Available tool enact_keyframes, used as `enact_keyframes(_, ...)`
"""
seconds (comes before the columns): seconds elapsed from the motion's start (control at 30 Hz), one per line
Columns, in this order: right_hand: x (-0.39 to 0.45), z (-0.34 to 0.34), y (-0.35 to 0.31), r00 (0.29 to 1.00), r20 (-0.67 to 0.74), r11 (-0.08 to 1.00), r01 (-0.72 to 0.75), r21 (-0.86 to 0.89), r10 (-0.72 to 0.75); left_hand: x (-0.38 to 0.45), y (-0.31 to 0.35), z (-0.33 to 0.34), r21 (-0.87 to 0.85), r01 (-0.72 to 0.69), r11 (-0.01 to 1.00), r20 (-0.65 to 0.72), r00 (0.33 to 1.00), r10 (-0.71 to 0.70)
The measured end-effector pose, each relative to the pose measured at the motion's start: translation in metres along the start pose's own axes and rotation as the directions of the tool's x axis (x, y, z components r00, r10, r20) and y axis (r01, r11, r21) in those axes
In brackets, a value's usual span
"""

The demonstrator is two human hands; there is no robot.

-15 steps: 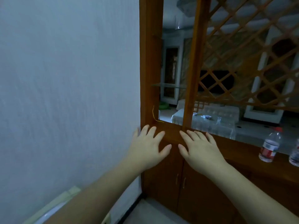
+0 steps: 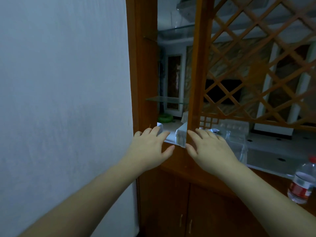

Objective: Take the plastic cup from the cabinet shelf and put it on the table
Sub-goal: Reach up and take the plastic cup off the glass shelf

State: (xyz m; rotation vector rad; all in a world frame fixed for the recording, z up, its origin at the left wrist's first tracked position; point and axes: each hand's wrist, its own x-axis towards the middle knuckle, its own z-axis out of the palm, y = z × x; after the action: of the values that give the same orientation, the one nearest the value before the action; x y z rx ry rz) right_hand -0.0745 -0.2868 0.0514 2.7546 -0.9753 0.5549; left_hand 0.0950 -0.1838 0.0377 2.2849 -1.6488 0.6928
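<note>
A clear plastic cup stands on the upper glass shelf of a wooden cabinet, in the narrow open bay near the top of the view. It is faint and see-through. My left hand and my right hand are held out side by side, palms down, fingers spread, in front of the cabinet's ledge. Both are far below the cup and hold nothing. Through the opening, a table with a white cloth shows in the room beyond.
A lower glass shelf crosses the bay at mid height. A wooden lattice panel fills the right side. A water bottle with a red label stands on the ledge at right. A white wall closes the left; cabinet doors are below.
The view has come closer to the cabinet and tilted up, so the upper shelf and cup show more clearly. Both hands have risen a little over the ledge, still spread and empty.
</note>
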Motion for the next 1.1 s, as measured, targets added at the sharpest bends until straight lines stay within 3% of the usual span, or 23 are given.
enact_keyframes(0.27, 0.101, 0.006, 0.047, 0.992, -0.088, 0.994, 0.091, 0.067, -0.085, 0.105, -0.012, 0.019, 0.078, -0.013, 0.997, -0.026, 1.000, 0.015)
enact_keyframes(0.5, 0.182, 0.010, 0.050, 0.984, -0.105, 0.989, 0.148, 0.003, -0.147, 0.167, -0.053, 0.018, 0.065, 0.075, 0.995, -0.072, 0.995, -0.070)
enact_keyframes(0.63, 0.227, 0.016, 0.035, 0.966, -0.184, 0.982, 0.169, -0.081, -0.181, 0.202, -0.082, 0.018, -0.019, 0.091, 0.996, -0.068, 0.993, -0.092)
enact_keyframes(1.1, 0.371, 0.019, -0.016, 0.948, -0.281, 0.973, 0.092, -0.212, -0.151, 0.311, -0.202, 0.010, -0.024, -0.069, 0.997, -0.139, 0.988, 0.065)
